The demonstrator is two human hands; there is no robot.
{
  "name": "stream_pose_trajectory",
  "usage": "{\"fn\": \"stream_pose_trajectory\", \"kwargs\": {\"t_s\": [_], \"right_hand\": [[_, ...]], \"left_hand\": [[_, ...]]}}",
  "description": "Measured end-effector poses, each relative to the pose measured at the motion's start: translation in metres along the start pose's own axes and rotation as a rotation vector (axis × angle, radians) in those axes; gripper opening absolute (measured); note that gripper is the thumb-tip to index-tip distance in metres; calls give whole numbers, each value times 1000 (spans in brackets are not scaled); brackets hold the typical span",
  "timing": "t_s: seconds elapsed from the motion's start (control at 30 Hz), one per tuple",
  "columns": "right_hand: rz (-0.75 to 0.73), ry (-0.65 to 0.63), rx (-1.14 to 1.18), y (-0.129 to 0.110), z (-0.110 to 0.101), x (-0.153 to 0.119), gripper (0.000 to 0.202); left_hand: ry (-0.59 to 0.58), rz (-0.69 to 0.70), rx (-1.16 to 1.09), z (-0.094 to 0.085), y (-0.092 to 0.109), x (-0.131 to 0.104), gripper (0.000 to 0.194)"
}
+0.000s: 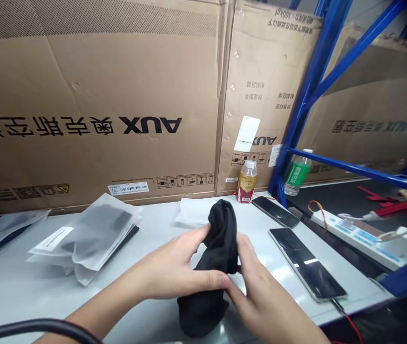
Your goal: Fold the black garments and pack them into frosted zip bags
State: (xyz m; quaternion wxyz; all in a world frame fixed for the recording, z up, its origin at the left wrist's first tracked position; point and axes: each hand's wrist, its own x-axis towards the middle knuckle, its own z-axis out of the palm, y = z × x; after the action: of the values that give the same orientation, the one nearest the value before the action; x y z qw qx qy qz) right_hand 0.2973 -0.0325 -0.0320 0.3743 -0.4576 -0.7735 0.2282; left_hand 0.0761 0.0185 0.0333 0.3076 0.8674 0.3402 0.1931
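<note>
A piece of soft black fabric [220, 239], bunched and folded on itself, stands up over the white table in the middle of the view. Its exact kind does not show. My left hand [178, 267] is closed on its left side, with the thumb laid across the front. On the right side my right hand [261, 286] grips it too; some of its fingers are hidden behind the fabric. The fabric's lower end [203, 313] hangs down close to the tabletop.
Frosted plastic bags [92, 234] with dark contents lie at left, and another bag [6, 229] beyond them. Two phones [307, 263] [275, 211], a drink bottle [247, 181] and a power strip [361, 236] are at right. Cardboard boxes [135, 81] and a blue rack [300, 100] stand behind. A black cable [38, 326] crosses lower left.
</note>
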Motion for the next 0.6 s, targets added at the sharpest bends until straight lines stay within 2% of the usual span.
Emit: {"fn": "stream_pose_trajectory", "kwargs": {"t_s": [0.07,0.1,0.17,0.2,0.23,0.3,0.33,0.37,0.43,0.47,0.53,0.6], "right_hand": [[-48,-189,-94,-8,-13,-2,67],[-52,-239,-125,-8,-19,-2,60],[10,-247,-188,-1,-30,-2,32],[75,-207,-234,4,-34,-2,20],[141,-146,-288,10,-39,-2,18],[176,1,-394,20,-47,-5,20],[127,48,-431,23,-50,-6,29],[46,50,-452,24,-52,-8,45],[-134,-63,-459,21,-51,-10,74],[-191,-130,-458,20,-48,-10,80],[-217,-213,-468,21,-38,-9,76],[-193,-209,-500,31,-27,-8,73]], "left_hand": [[42,-2,130,8,-6,-7,86],[59,34,220,11,-9,-9,87],[100,157,433,17,-11,-10,84],[118,229,543,20,-11,-9,80],[126,293,646,22,-10,-9,74],[120,372,803,25,-9,-9,62],[108,376,853,28,-10,-11,60],[104,355,892,30,-12,-14,61],[103,247,961,37,-19,-24,64],[95,189,995,40,-24,-31,65],[73,102,1067,45,-33,-47,60],[78,100,1119,47,-39,-65,54]]}}
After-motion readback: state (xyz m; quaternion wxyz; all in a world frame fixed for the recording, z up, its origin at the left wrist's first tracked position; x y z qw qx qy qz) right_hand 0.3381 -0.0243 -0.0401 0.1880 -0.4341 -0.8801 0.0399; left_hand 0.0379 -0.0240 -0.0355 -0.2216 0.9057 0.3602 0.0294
